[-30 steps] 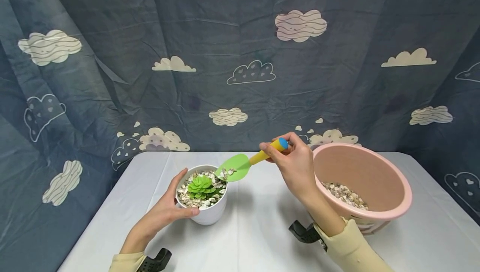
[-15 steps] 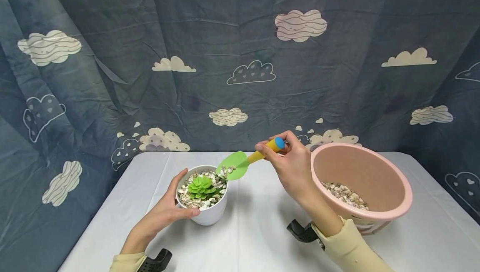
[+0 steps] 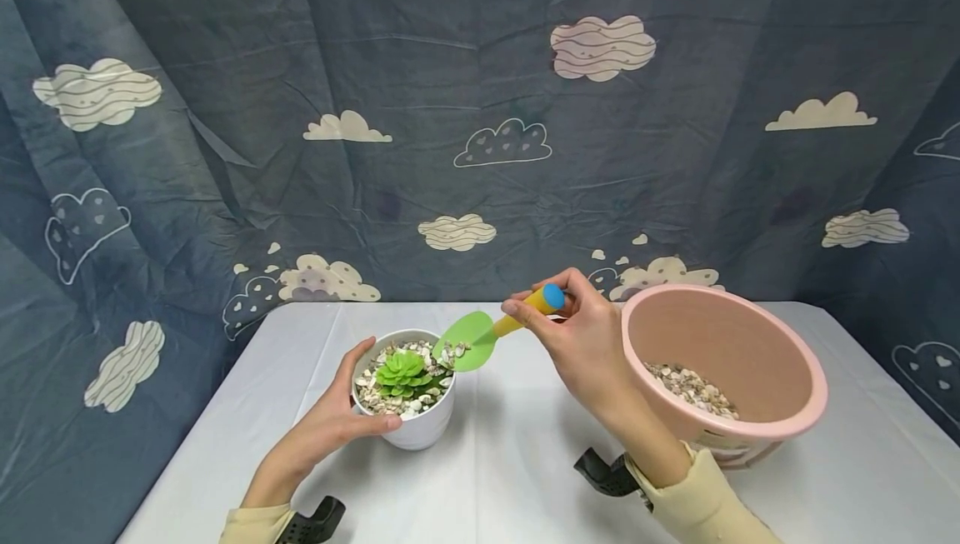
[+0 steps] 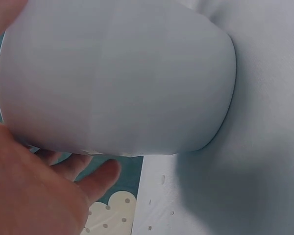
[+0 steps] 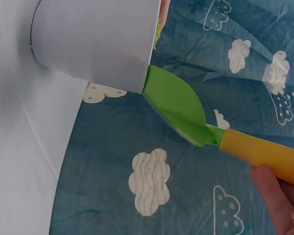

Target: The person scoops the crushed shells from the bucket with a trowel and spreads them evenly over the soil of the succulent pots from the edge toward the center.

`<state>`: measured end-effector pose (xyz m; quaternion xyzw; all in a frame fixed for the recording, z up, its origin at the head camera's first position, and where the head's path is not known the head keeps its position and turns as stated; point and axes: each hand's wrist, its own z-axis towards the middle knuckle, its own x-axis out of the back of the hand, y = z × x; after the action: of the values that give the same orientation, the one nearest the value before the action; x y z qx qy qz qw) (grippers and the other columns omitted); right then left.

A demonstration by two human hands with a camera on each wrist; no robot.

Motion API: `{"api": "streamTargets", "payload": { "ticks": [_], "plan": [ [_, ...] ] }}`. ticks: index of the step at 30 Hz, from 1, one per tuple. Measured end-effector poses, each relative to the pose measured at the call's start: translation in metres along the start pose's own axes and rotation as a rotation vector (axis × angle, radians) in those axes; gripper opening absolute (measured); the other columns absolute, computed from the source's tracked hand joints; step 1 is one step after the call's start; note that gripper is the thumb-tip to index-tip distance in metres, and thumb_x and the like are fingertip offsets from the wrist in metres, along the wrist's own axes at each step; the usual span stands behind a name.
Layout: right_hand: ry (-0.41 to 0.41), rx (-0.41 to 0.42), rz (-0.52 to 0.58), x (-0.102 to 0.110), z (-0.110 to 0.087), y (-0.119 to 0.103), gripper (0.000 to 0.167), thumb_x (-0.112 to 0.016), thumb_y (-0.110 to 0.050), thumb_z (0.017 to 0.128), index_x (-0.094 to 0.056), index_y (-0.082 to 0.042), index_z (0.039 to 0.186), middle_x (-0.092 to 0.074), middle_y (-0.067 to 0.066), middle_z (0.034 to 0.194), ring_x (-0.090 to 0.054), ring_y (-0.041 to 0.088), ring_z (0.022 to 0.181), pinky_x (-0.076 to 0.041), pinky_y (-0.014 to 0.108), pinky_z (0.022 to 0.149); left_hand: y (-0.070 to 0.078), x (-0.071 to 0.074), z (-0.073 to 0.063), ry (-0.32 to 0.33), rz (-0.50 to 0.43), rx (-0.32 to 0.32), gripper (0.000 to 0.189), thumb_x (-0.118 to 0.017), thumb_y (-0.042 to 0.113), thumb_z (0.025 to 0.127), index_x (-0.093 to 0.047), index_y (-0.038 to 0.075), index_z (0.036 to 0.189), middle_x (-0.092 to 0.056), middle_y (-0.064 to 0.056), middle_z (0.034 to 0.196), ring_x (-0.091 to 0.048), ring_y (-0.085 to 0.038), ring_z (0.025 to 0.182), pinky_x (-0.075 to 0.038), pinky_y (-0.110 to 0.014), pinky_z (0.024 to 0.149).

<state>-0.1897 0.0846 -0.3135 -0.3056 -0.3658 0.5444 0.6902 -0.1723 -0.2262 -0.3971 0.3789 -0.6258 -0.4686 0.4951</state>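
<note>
A white flowerpot [image 3: 423, 427] with a bright green succulent [image 3: 402, 372] and pale pebbles stands on the table. My left hand [image 3: 333, 411] grips the pot from the left, thumb across its front and fingers round the far side. My right hand [image 3: 581, 340] pinches the yellow, blue-ended handle of a small trowel [image 3: 480, 354]. Its green blade tilts down toward the pot, with a few pebbles [image 3: 453, 354] lying near the tip. In the right wrist view the blade [image 5: 176, 100] meets the pot's rim. The left wrist view shows mostly the pot's side [image 4: 117, 78].
At the right stands a pink tub [image 3: 723, 311] with pebbles [image 3: 693, 390] in its bottom, just beside my right forearm. A white cloth covers the table [image 3: 517, 477]. Behind it hangs a dark blue curtain [image 3: 420, 186] printed with clouds.
My right hand has shifted slightly left, and the trowel blade sits a little lower and steeper at the pot's rim. The left hand and pot have stayed put.
</note>
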Motion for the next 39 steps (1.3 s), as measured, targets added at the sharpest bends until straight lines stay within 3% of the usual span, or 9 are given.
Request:
{"api": "streamTargets", "payload": {
  "ticks": [7,15,23,27,34,39],
  "plan": [
    [-0.018,0.092,0.013,0.001,-0.006,-0.001,0.031,-0.081,-0.02,0.081,-0.059,-0.007,0.098,-0.074,-0.002,0.093,-0.071,0.01,0.085,-0.057,0.025,0.067,-0.001,-0.001,0.0,-0.009,-0.003,-0.03,0.112,-0.086,0.018,0.072,-0.013,0.024,0.156,-0.019,-0.02,0.156,-0.021,-0.037,0.142,-0.016,-0.057,0.112],
    [-0.033,0.14,0.025,0.003,-0.012,0.003,0.028,-0.081,-0.009,0.08,-0.06,-0.004,0.099,-0.074,0.001,0.097,-0.071,0.014,0.083,-0.058,0.029,0.07,-0.004,0.002,-0.004,-0.057,-0.036,-0.051,0.11,-0.081,0.018,0.076,-0.008,0.024,0.158,-0.004,-0.015,0.162,-0.003,-0.039,0.146,-0.002,-0.065,0.111],
    [-0.019,0.254,0.027,0.005,-0.015,0.008,0.031,-0.082,0.002,0.076,-0.06,-0.001,0.098,-0.074,0.004,0.099,-0.071,0.016,0.081,-0.058,0.029,0.068,-0.005,0.002,-0.003,-0.04,-0.045,-0.03,0.111,-0.084,0.018,0.074,-0.011,0.027,0.157,-0.009,-0.016,0.16,-0.018,-0.04,0.143,-0.018,-0.058,0.112],
    [0.01,0.205,0.083,0.008,-0.015,0.015,0.028,-0.08,0.0,0.079,-0.059,-0.001,0.098,-0.074,0.005,0.097,-0.072,0.018,0.084,-0.058,0.031,0.072,-0.006,0.001,-0.002,-0.031,-0.025,-0.015,0.11,-0.084,0.02,0.074,-0.012,0.03,0.157,-0.009,-0.016,0.16,-0.019,-0.041,0.143,-0.02,-0.059,0.112],
    [0.09,-0.008,0.217,0.012,-0.012,0.023,0.029,-0.078,-0.003,0.082,-0.055,0.005,0.097,-0.072,0.016,0.099,-0.071,0.024,0.094,-0.057,0.035,0.076,-0.005,0.002,-0.001,-0.025,-0.019,-0.009,0.11,-0.085,0.02,0.074,-0.012,0.029,0.157,-0.01,-0.016,0.16,-0.019,-0.041,0.143,-0.019,-0.058,0.112],
    [0.104,-0.089,0.33,0.015,-0.01,0.025,0.029,-0.075,0.0,0.084,-0.052,0.009,0.098,-0.071,0.019,0.101,-0.069,0.029,0.099,-0.056,0.038,0.078,-0.003,0.002,-0.001,-0.031,-0.008,-0.028,0.111,-0.084,0.019,0.074,-0.012,0.028,0.157,-0.009,-0.016,0.16,-0.019,-0.042,0.143,-0.02,-0.058,0.112]
  ]
}}
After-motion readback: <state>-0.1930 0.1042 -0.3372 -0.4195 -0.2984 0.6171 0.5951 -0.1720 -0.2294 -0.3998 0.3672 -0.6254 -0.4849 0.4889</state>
